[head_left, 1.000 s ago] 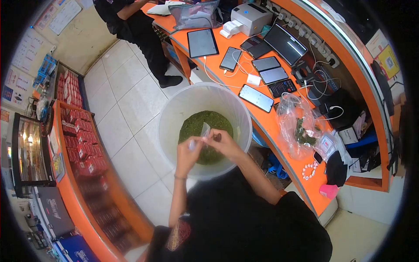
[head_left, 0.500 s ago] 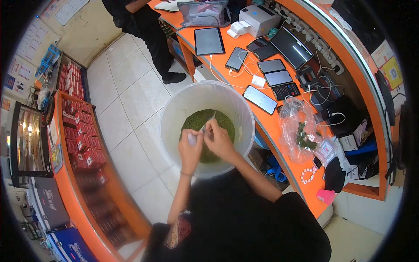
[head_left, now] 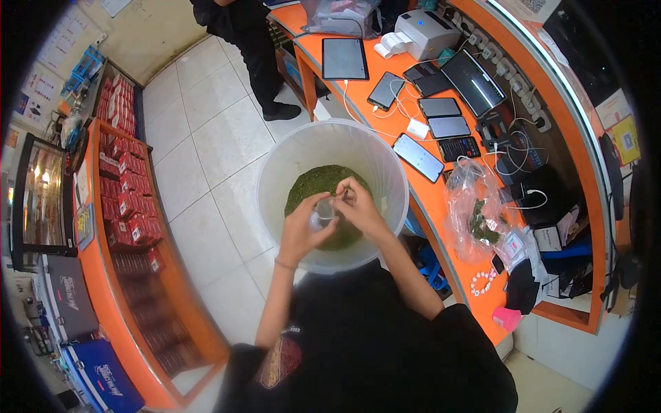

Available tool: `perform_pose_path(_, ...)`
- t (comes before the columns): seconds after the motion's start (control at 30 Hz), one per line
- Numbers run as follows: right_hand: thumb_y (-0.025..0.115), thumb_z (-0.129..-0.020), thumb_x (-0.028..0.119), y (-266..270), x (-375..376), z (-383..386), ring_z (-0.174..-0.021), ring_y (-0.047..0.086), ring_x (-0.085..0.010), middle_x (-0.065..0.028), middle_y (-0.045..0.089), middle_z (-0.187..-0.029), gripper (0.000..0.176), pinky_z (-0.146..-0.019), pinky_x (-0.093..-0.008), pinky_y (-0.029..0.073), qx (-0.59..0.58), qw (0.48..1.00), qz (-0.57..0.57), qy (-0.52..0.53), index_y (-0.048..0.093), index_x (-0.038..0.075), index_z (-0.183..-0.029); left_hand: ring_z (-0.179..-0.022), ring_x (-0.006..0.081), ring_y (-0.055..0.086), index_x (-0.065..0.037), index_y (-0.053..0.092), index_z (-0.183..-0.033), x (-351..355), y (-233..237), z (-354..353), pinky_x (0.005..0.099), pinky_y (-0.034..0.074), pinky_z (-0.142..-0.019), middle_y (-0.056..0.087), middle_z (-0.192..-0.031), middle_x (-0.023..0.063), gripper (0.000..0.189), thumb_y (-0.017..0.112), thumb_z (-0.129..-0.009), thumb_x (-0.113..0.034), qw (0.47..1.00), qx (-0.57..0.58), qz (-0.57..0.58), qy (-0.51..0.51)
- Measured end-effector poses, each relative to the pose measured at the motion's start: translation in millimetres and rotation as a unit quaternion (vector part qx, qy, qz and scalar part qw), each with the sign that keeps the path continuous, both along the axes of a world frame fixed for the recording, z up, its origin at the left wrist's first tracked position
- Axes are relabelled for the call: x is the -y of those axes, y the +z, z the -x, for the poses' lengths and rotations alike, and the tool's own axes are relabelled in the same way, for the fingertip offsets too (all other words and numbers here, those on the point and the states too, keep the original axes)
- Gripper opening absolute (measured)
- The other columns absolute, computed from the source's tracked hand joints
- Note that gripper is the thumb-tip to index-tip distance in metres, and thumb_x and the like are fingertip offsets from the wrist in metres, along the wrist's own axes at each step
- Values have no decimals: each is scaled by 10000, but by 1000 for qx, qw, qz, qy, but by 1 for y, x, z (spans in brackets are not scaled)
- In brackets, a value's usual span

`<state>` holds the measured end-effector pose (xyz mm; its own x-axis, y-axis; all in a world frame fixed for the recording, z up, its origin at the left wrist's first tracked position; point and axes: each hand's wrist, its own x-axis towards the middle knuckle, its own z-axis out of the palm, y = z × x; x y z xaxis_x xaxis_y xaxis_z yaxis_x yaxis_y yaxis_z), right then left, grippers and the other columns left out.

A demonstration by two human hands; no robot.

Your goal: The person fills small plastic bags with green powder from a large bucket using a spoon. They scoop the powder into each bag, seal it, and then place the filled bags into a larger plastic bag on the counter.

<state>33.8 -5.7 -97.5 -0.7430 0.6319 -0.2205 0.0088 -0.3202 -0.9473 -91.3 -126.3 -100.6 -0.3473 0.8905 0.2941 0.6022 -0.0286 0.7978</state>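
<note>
My left hand (head_left: 303, 227) curls round a small clear plastic bag (head_left: 326, 208), its thumb and fingers on either side of the rounded opening. My right hand (head_left: 361, 210) pinches the bag's right edge between fingertips. Both hands are over a large translucent plastic tub (head_left: 270, 179). Dried green crumbled leaf (head_left: 320, 179) covers the tub's bottom, below the hands. Fingers partly hide the bag, so what it contains, if anything, cannot be made out.
An orange counter (head_left: 441, 213) on the right bears phones, a tablet (head_left: 345, 59), a label printer (head_left: 427, 33) and a clear bag with green leaf (head_left: 485, 224). Red boxes fill a shelf (head_left: 131, 186) at left. Another person (head_left: 258, 69) stands beyond the tub.
My hands have moved slightly apart. The plastic between them, narrow and pinched before, now shows a rounded opening. My left fingers have spread round it. The camera view has shifted slightly.
</note>
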Motion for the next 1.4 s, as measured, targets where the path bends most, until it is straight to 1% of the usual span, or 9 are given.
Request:
perform_pose_path(0.13, 660, -949, 231, -14, -29, -1, -570, 482, -35, -2, 589, -772, 203, -503, -226, 425, -11, 999, -22, 25, 602, 42, -994, -992, 233, 691, -27, 511, -1313, 10, 7, 12, 329, 549, -845, 672, -1179, 143, 613, 791, -780, -141, 994, 16, -50, 93)
perform_pose_path(0.2, 633, -962, 272, -40, -51, 13, -518, 547, -142, -87, 668, -767, 292, -508, -295, 457, 65, 987, -145, -6, 662, -18, -946, -904, 157, 695, -16, 497, -1314, 16, 12, 15, 277, 556, -751, 673, -1185, 127, 604, 784, -791, -113, 977, 114, -49, 171)
perform_pose_path(0.27, 608, -967, 278, -52, -69, 30, -545, 619, -331, -210, 683, -776, 357, -556, -401, 493, 260, 874, -409, 33, 669, -62, -878, -819, 103, 677, -2, 520, -1280, 18, -1, 19, 234, 541, -674, 663, -1203, 115, 558, 781, -795, -93, 972, 120, -78, 184)
perform_pose_path(0.37, 574, -974, 286, -106, -80, 62, -670, 638, -459, -292, 656, -801, 412, -654, -481, 521, 280, 836, -473, -13, 684, -67, -794, -790, 96, 662, 1, 537, -1268, 20, -9, 23, 248, 535, -706, 650, -1224, 110, 547, 782, -784, -72, 971, 103, -91, 196)
perform_pose_path(0.63, 551, -853, 113, -219, 58, 86, -716, 675, -427, -276, 664, -772, 225, -690, -513, 542, 177, 800, -535, 206, 688, -65, -862, -824, 111, 644, 20, 504, -1317, 18, -16, 24, 277, 514, -814, 603, -1300, 147, 629, 787, -759, -42, 949, 163, -124, 238)
perform_pose_path(0.77, 541, -916, 177, -117, 57, 77, -701, 688, -383, -254, 662, -732, 289, -669, -480, 549, 93, 898, -391, 182, 667, -79, -868, -855, 115, 631, 18, 467, -1345, 19, -22, 32, 280, 510, -829, 587, -1315, 174, 672, 785, -755, -29, 953, 52, -167, 247)
perform_pose_path(0.93, 450, -1042, 375, -78, -8, 46, -754, 707, -188, -145, 679, -934, 455, -690, -303, 585, 105, 986, -7, 132, 606, -48, -977, -869, 128, 609, 4, 385, -1394, 23, -15, 31, 272, 516, -828, 527, -1364, 184, 699, 748, -797, 0, 916, 264, -179, 244)
perform_pose_path(1.13, 449, -1035, 422, -39, -34, -9, -887, 693, -201, -181, 673, -1014, 456, -787, -297, 571, 40, 988, 121, 89, 568, -17, -1071, -981, 156, 606, 3, 390, -1402, 23, -8, 35, 290, 502, -869, 517, -1376, 178, 670, 731, -826, -19, 906, 281, -201, 247)
perform_pose_path(1.4, 433, -1047, 382, -7, -39, -52, -871, 691, -208, -208, 673, -1036, 426, -806, -297, 561, -62, 990, 70, -110, 563, -23, -1070, -863, 120, 577, -4, 454, -1355, 19, -4, 48, 276, 507, -779, 567, -1318, 108, 687, 804, -770, -95, 957, 143, -88, 237)
